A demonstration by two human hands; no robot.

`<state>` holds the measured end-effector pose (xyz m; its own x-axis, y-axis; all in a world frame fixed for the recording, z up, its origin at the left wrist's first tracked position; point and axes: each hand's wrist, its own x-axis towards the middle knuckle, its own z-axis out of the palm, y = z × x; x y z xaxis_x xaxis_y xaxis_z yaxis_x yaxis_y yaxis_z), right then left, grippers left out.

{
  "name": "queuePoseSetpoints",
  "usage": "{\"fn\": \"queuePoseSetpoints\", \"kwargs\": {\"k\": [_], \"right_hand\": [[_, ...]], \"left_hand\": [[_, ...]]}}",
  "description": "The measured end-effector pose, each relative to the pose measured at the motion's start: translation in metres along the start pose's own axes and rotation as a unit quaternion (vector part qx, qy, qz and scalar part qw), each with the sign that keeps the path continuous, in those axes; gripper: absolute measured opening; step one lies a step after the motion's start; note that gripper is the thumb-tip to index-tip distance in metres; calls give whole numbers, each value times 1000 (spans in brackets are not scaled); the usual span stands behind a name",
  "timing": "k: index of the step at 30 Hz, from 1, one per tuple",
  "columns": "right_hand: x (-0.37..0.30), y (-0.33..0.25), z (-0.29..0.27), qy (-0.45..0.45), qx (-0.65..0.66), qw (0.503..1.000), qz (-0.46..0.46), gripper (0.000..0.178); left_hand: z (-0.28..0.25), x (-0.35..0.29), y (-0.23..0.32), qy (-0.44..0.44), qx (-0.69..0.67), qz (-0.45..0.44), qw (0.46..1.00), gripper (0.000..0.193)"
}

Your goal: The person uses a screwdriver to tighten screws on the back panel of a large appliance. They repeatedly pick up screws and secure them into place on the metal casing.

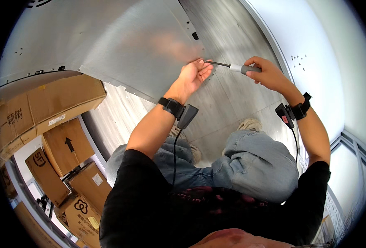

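Observation:
My right hand (266, 73) grips the grey handle of a screwdriver (232, 67), whose dark shaft points left to the edge of a large brushed metal panel (129, 41). My left hand (194, 74) rests against that panel edge, its fingertips at the screwdriver's tip. Whatever lies under the fingertips is hidden. Both wrists carry black straps with small devices, and a cable runs down from the left one. My knees in blue jeans show below the hands.
Several brown cardboard boxes (46, 107) are stacked at the left, some lower near a metal frame. A grey wood-grain floor (228, 103) lies under my feet. A white wall (315, 53) with small holes curves along the right.

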<state>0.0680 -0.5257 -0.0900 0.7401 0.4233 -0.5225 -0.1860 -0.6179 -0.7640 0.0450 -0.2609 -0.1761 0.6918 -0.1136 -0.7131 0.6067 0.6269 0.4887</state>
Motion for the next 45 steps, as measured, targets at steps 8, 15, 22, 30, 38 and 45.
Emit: {"fn": "queuePoseSetpoints", "kwargs": {"k": [8, 15, 22, 30, 38, 45], "right_hand": [[19, -20, 38, 34, 65, 995, 69, 35], [51, -24, 84, 101, 172, 978, 65, 35], [61, -14, 140, 161, 397, 902, 58, 38], [77, -12, 173, 198, 488, 849, 39, 36], [82, -13, 174, 217, 474, 853, 28, 34], [81, -16, 174, 244, 422, 872, 35, 34]], "left_hand": [[-12, 48, 36, -31, 39, 27, 998, 16], [-29, 81, 63, -45, 20, 44, 998, 13], [-24, 92, 73, -43, 24, 67, 996, 11], [-16, 102, 74, -15, 22, 55, 998, 10], [-10, 100, 74, 10, 15, 72, 997, 15], [-7, 98, 75, 28, 30, 67, 997, 16]]}}
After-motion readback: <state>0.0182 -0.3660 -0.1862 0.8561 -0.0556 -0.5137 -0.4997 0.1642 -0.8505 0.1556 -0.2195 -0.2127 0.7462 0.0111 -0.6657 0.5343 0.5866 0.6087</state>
